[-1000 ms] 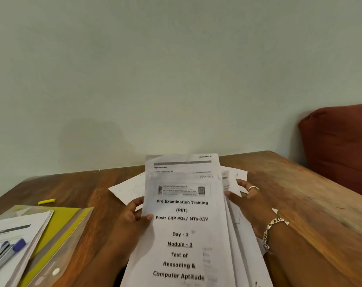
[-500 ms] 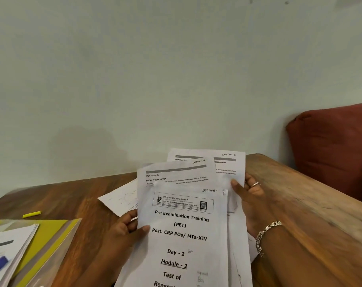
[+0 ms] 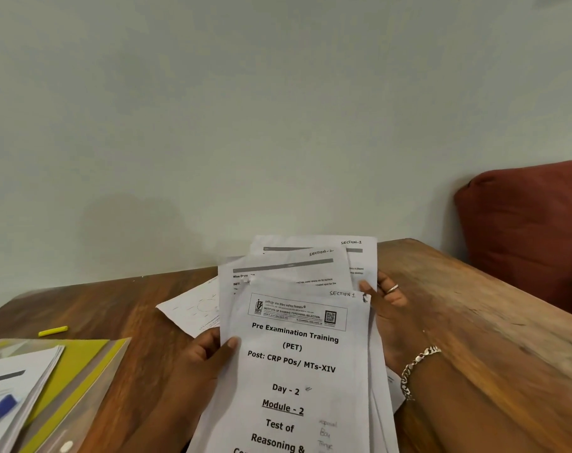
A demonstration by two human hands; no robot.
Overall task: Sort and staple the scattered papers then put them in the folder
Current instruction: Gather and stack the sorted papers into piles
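Both hands hold the fanned paper stack point(image 3: 294, 354) upright above the tabletop point(image 3: 474, 305), long axis away from body: left hand point(image 3: 203, 364) thumb pinches left edge, right hand point(image 3: 392, 315) fingers grip right edge; folder point(image 3: 82, 371) lies well left, nearer left hand.

I am fanning the papers point(image 3: 294, 354) wider than a second ago: the two back sheets are sliding further up and to the right, so the handwritten section labels are now showing on all three. My right hand point(image 3: 389, 308) is moving up along the right edge, and my left thumb point(image 3: 229, 343) is pressing the front sheet.
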